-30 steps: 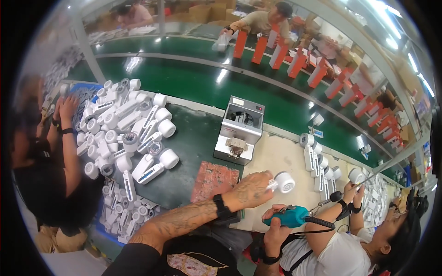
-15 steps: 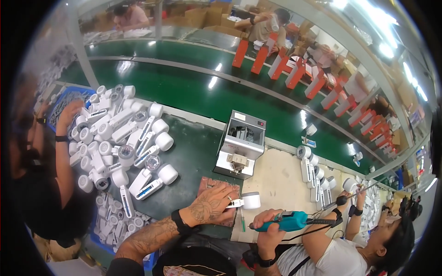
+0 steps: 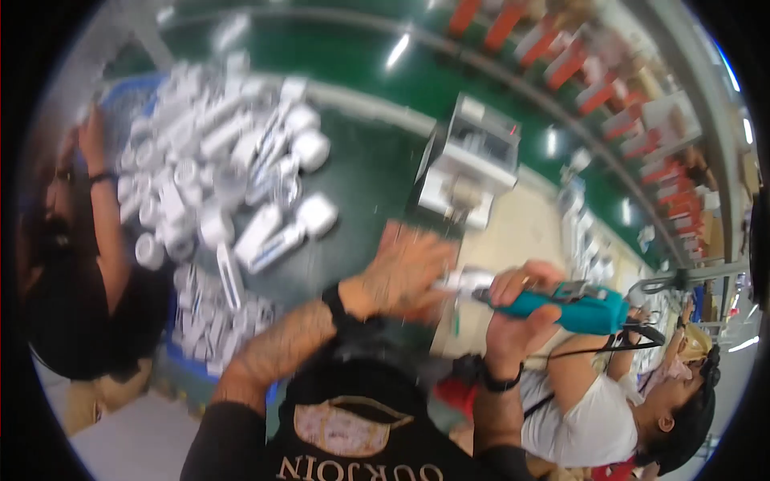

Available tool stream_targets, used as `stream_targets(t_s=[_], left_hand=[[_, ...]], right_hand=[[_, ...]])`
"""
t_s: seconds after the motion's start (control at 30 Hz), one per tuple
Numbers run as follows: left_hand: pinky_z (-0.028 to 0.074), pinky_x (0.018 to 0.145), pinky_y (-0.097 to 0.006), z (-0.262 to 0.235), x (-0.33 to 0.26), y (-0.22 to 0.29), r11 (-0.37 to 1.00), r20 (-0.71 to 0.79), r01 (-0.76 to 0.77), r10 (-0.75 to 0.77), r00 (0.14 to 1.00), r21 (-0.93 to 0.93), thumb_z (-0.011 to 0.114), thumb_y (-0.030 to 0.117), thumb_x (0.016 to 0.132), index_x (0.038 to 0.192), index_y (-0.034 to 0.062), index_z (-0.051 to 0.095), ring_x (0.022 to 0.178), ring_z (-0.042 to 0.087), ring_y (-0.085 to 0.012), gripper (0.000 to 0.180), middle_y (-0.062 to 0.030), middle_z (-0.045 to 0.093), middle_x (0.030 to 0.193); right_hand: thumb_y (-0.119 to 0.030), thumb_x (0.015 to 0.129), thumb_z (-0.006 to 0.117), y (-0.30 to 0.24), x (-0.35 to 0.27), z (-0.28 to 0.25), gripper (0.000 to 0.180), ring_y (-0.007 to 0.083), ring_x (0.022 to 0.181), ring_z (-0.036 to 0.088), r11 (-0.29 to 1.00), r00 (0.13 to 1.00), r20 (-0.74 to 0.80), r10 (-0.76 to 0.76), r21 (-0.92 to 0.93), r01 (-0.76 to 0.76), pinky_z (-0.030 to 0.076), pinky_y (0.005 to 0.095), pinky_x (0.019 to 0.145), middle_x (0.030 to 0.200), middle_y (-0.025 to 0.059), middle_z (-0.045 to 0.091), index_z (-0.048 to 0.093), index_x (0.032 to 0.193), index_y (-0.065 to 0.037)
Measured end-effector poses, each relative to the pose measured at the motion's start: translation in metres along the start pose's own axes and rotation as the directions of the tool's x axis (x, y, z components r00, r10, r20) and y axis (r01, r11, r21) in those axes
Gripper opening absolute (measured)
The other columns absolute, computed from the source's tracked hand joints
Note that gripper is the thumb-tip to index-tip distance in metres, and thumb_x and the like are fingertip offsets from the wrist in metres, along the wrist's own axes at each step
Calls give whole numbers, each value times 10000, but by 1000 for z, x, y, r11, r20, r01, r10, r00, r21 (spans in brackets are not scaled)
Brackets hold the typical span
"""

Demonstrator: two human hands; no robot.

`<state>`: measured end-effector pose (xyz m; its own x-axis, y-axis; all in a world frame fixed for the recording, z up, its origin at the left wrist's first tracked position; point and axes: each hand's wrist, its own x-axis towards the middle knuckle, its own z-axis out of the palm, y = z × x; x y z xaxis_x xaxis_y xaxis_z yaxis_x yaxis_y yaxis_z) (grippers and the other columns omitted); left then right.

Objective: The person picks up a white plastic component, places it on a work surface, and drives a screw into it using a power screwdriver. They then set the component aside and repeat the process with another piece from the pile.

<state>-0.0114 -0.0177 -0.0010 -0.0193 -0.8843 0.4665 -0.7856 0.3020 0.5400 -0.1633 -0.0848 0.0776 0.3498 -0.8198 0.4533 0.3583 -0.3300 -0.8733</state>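
Pretty blurry shot, but the right hand (image 3: 513, 309) is wrapped tight around a teal electric screwdriver (image 3: 573, 305), held low over the tan mat (image 3: 513, 232). Its long axis runs roughly side to side, with the tip pointing left at a small white part (image 3: 465, 280). The left hand (image 3: 405, 272) lies over that part, fingers spread; can't tell if it's actually gripping it. A heap of white cylindrical parts (image 3: 224, 176) sits on the green bench to the left, and a boxy white-grey machine (image 3: 473, 164) stands behind. Red-orange upright shapes (image 3: 593, 56) line the far top edge.
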Motion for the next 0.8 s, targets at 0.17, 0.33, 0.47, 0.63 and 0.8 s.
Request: stream_targets(t_s=[0.17,0.33,0.47,0.63,0.8], left_hand=[[471,891,-413,7,7,-16,997,-4,8,-9,1000,-75,736,310,783,1005,57,621,1042,557,-317,356,-110,591,1114],[487,878,-417,11,-2,-15,1000,-73,-6,5,997,-13,734,306,784,998,64,624,1016,566,-306,341,-110,592,1066],[486,897,-414,5,-5,-7,999,11,33,-33,999,-33,729,317,795,1004,61,620,1046,568,-308,348,-109,593,1074],[474,900,-402,11,-4,-10,1000,-85,-12,12,996,-4,727,325,797,1011,67,602,1064,564,-304,358,-111,595,1090],[464,925,-405,1,-4,-4,998,57,47,-45,997,-45,721,311,803,1024,62,587,1100,555,-319,358,-117,581,1129]], right_hand=[[-641,908,538,26,5,1,678,150,561,467,1000,1000,-5,5,23,-5,395,282,538,646,34,470,505,1116,4],[-633,910,545,36,4,12,666,154,557,475,998,1000,-6,1,55,-1,401,286,525,648,42,475,517,1097,5],[-634,901,559,38,-2,12,669,154,548,474,998,1000,-10,16,66,-16,401,287,519,647,44,476,516,1093,5],[-632,886,588,41,-1,12,676,157,544,477,998,999,-40,2,59,1,402,291,512,633,46,476,515,1087,9],[-634,883,590,44,-3,11,687,156,537,476,999,1000,-27,16,44,-15,403,293,504,630,44,479,508,1099,13]])
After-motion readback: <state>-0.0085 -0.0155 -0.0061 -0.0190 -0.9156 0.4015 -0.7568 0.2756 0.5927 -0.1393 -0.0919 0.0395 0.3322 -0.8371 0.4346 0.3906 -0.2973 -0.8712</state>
